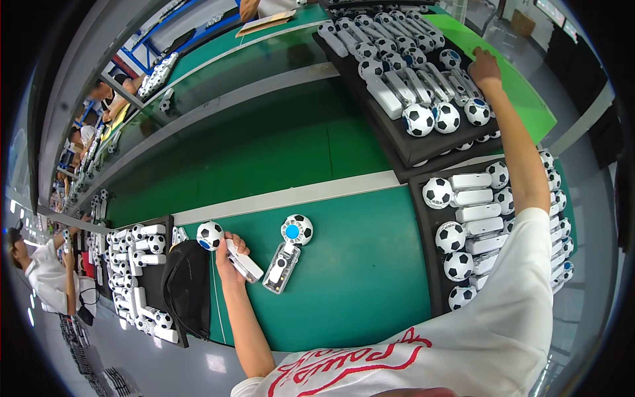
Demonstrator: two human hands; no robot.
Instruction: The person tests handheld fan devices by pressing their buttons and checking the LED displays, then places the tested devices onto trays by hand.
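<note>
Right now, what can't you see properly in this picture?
- Right hand, head view: fingertips hidden among the fans on the top tray; what they touch is unclear.
- Left hand: covers part of the white fan handle.
- Left tray: partly hidden under a black bag.
- Far shelf items: too small and bent by the lens.

Left hand [231,255] gripping football-headed fan [228,250], right hand [485,68] on upper tray [397,142].

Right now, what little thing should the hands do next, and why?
Probably the right hand should close on one football-headed fan in the upper tray and bring it down to the green table. It already rests on that tray's far row, while the left hand holds a fan beside an opened fan lying on the table.
</note>
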